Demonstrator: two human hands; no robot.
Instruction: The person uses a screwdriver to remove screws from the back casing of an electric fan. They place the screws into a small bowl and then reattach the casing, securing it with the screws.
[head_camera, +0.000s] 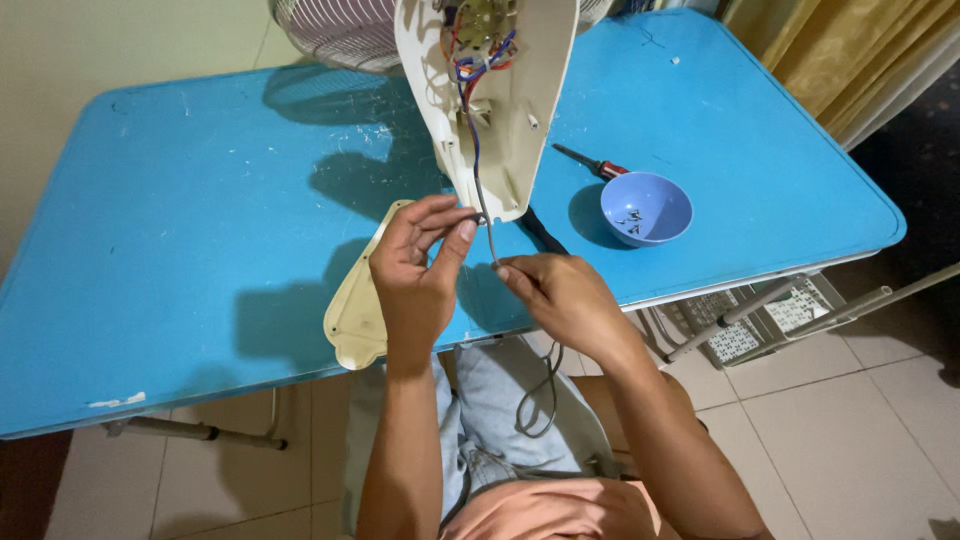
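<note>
Over the near edge of the blue table (180, 250), both hands are busy on a thin grey cord (484, 205) that runs down out of the opened cream fan housing (520, 110). The left hand (415, 275) has thumb and fingertips pinched together on the cord right at the housing's lower tip, and the right hand (560, 295) is closed on the same cord just below, fingers pressed onto it where it leaves the shell. From there the cord drops past the table edge and loops slackly over the person's lap. It looks soft and light, limp enough to flop wherever it is let go, so it wants holding close to the exit point, as both hands do now; a tug higher up would likely strain the coloured wires (478, 58) bunched around the switch block inside. The housing itself looks like thin, stiff plastic, light but easily cracked at its edges. Beneath the left hand lies the detached cream cover plate (352, 320), hanging partly over the table edge. To the right sit a red-handled screwdriver (590, 162) and a blue bowl (646, 208) with small dark screws in it, both well apart from the hands. A fan grille (330, 30) shows at the far edge.
</note>
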